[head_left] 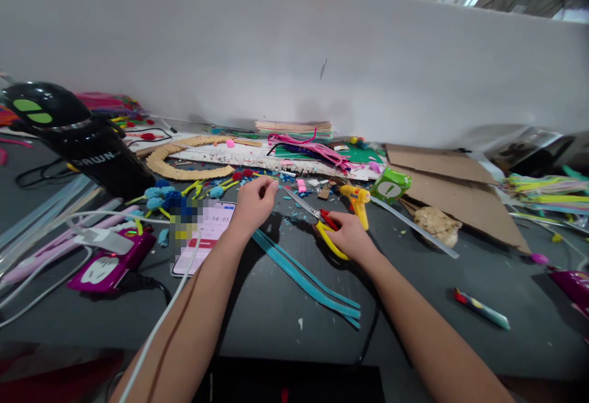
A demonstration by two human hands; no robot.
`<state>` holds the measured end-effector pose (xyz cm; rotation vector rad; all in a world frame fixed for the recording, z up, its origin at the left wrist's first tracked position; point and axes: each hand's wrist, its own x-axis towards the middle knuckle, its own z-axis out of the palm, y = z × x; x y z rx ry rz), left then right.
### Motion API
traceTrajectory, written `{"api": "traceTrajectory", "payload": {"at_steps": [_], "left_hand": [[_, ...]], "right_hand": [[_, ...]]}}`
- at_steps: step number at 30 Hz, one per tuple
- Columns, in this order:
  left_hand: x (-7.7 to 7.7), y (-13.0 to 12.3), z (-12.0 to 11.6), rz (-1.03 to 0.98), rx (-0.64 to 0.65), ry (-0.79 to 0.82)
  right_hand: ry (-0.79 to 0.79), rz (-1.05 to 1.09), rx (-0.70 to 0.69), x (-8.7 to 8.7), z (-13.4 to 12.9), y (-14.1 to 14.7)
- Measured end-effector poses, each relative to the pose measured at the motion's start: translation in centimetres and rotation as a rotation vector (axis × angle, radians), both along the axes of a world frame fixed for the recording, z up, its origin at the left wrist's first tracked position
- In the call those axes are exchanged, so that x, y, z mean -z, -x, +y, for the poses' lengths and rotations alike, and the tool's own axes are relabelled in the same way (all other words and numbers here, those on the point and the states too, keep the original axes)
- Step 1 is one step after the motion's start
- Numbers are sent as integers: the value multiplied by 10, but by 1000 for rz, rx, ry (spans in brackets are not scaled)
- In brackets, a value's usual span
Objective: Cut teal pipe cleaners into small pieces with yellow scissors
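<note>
My right hand (353, 236) grips a pair of scissors (305, 207) by its yellow and red handles, with the blades pointing toward my other hand. The fingertips of my left hand (256, 204) are pinched together just left of the blade tips; whatever they hold is too small to make out. Below the hands, several light-blue fuzzy pipe cleaners (307, 274) lie on the grey table. Small blue clippings (299, 216) are scattered under the blades. A yellow glue gun (357, 199) rests just beyond my right hand. Left of my left wrist lies a phone (212, 231) showing a timer.
A black bottle (87, 145) and a purple power socket (113, 263) with cables stand at the left. Behind are a tan ruffled ring (170, 162) and pink pipe cleaners (317, 148). Rightward lie a green tape roll (391, 184), cardboard (460, 197), a glue stick (418, 231) and a lighter (482, 308).
</note>
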<state>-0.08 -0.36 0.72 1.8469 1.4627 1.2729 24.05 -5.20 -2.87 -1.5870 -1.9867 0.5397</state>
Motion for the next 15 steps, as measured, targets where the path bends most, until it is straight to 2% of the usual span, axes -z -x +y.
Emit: {"api": "traceTrajectory", "payload": {"at_steps": [4,9,15], "left_hand": [[1,0,0,-9,7,0],[0,0,-1,-8,-5,9],[-2,0,-2,17,-8,-6]], "right_hand": [[0,7,-6,2,0,-1],[28,65,59,0,-2,3],[15,31,34,-2,-4,5]]}}
